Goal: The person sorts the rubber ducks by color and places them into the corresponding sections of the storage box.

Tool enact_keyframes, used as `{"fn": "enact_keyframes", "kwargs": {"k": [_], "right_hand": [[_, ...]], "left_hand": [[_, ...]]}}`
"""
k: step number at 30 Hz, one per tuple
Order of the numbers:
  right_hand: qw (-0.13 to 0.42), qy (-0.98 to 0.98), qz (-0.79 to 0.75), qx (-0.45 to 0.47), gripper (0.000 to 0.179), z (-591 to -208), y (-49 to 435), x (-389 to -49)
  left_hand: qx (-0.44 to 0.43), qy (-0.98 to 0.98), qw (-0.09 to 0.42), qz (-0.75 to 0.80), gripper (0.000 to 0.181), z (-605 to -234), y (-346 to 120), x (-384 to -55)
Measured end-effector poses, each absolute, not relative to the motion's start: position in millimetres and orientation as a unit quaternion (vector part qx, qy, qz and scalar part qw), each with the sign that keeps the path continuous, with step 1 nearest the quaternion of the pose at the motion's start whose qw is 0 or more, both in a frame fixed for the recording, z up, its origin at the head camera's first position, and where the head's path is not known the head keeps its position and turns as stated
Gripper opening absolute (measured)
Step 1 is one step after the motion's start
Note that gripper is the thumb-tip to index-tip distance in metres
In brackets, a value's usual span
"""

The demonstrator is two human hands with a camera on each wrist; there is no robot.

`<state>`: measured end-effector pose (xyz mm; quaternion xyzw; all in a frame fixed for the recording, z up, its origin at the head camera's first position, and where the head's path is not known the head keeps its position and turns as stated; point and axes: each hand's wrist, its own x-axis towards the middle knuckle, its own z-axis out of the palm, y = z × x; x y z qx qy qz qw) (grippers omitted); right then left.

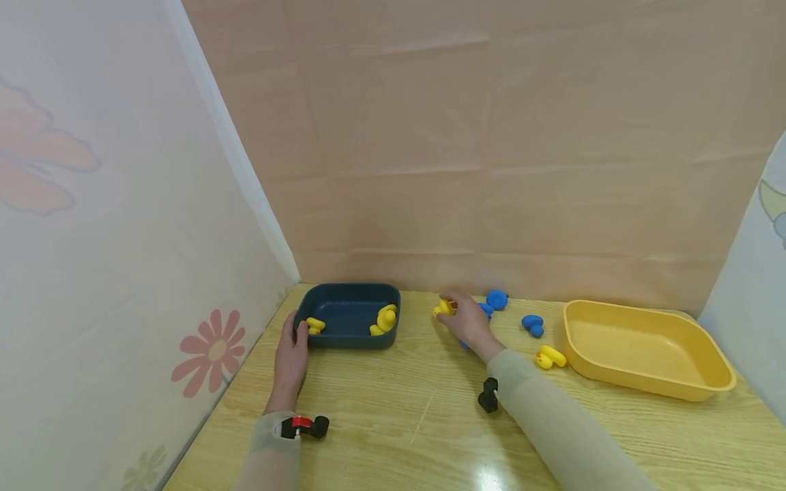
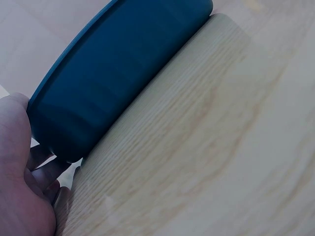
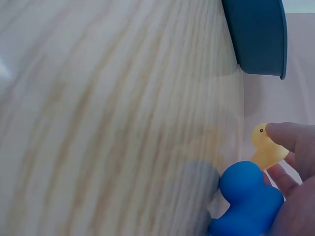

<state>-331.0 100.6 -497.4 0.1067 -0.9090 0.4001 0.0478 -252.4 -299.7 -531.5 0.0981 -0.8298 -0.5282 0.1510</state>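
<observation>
My left hand point(image 1: 290, 358) grips the near left corner of a dark blue tub point(image 1: 353, 342), thumb at the rim and fingers around the corner in the left wrist view. Inside that tub lie yellow rubber ducks, one point(image 1: 315, 326) at the left and more point(image 1: 385, 319) heaped at the right. To the right of the tub, my right hand point(image 1: 469, 322) pinches a yellow rubber duck point(image 3: 266, 147) between thumb and fingers. A blue rubber duck point(image 3: 248, 199) sits close below this hand in the right wrist view; the hand partly hides it in the head view.
More blue ducks lie behind and right of the right hand, one point(image 1: 497, 299) near the back wall and one point(image 1: 533, 325) farther right. A yellow duck point(image 1: 550, 356) lies beside a yellow tub point(image 1: 645, 341). Papered walls bound the wooden table point(image 1: 381, 416) at the back and sides.
</observation>
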Motion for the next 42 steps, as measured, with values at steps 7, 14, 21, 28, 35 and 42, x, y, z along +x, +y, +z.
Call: {"fn": "enact_keyframes", "kwargs": {"k": [7, 14, 21, 28, 35, 42], "right_hand": [[0.077, -0.902, 0.408, 0.117, 0.053, -493.0, 97.7, -326.6], [0.091, -0.888, 0.432, 0.129, 0.053, -482.8, 85.8, -319.8], [0.095, -0.874, 0.453, 0.148, 0.050, -469.7, 66.7, -310.6], [0.091, -0.859, 0.475, 0.167, 0.050, -459.8, 48.1, -302.3], [0.077, -0.843, 0.501, 0.182, 0.050, -455.5, 30.4, -295.2], [0.070, -0.837, 0.503, 0.205, 0.051, -454.8, 15.9, -289.7]], "left_hand": [[0.102, -0.831, 0.150, -0.525, 0.069, -531.6, -300.0, -251.9], [0.101, -0.829, 0.153, -0.528, 0.069, -531.5, -300.0, -252.0], [0.099, -0.831, 0.149, -0.527, 0.070, -530.4, -300.2, -251.6], [0.099, -0.829, 0.147, -0.531, 0.069, -530.2, -299.5, -251.2], [0.100, -0.830, 0.144, -0.529, 0.069, -530.7, -300.8, -251.6], [0.099, -0.831, 0.146, -0.528, 0.069, -533.6, -300.5, -252.9]]}}
